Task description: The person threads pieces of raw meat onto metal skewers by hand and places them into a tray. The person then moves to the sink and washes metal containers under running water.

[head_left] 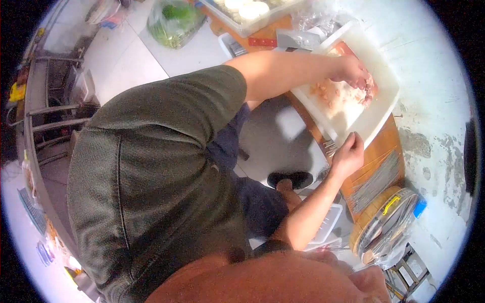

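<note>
Over the white tub (pixel 389 103), my left hand (pixel 353 73) is closed on a piece of pinkish meat (pixel 371 91) near the far side. More pale pink minced meat (pixel 331 98) lies in the tub, with a red patch beside the hand. My right hand (pixel 349 151) is at the tub's near lower corner, thumb and fingers pinched together; whatever they hold is too small to make out.
A cleaver (pixel 298 40) with a red handle lies above the tub. Thin skewers (pixel 376 182) rest on the wooden table (pixel 361 174), beside a round wooden container (pixel 379 222) wrapped in plastic. A bag of greens (pixel 174 22) and a tray (pixel 242 25) stand at the top.
</note>
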